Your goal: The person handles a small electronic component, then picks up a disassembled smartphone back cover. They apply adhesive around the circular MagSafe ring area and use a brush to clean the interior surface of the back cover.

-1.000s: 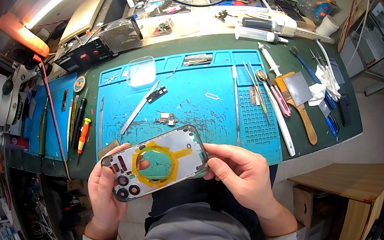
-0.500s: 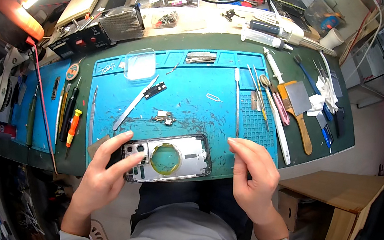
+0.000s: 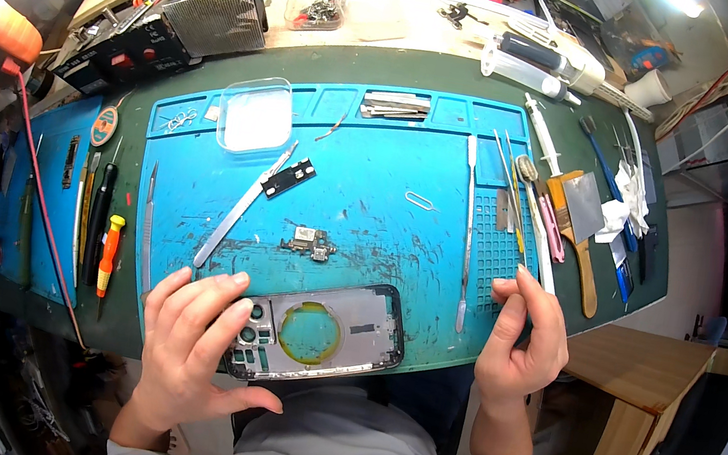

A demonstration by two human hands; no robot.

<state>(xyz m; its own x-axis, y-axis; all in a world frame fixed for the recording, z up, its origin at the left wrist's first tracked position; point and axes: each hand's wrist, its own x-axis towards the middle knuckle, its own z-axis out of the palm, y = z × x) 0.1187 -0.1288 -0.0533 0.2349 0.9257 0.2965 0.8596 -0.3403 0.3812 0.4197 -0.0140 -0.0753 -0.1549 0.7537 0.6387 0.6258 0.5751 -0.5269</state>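
A phone back housing with a dark frame, a grey inner face and a round greenish opening lies at the mat's front edge. My left hand is over its left end, beside the camera holes, fingers stretched out and thumb apart. I cannot tell whether the fingertips touch it. To the right, my right hand hovers by the mat's front right corner, fingers curled towards the thumb; anything between them is hidden or too small to see. Behind the housing lie small metal phone parts and a black part.
On the blue mat are a metal blade tool, a clear plastic box, a SIM pin and a spudger. A brush and syringes lie right; an orange screwdriver lies left.
My left hand has opened its thumb outward at the housing's left end. My right hand has moved right, away from the housing. The view has shifted slightly.
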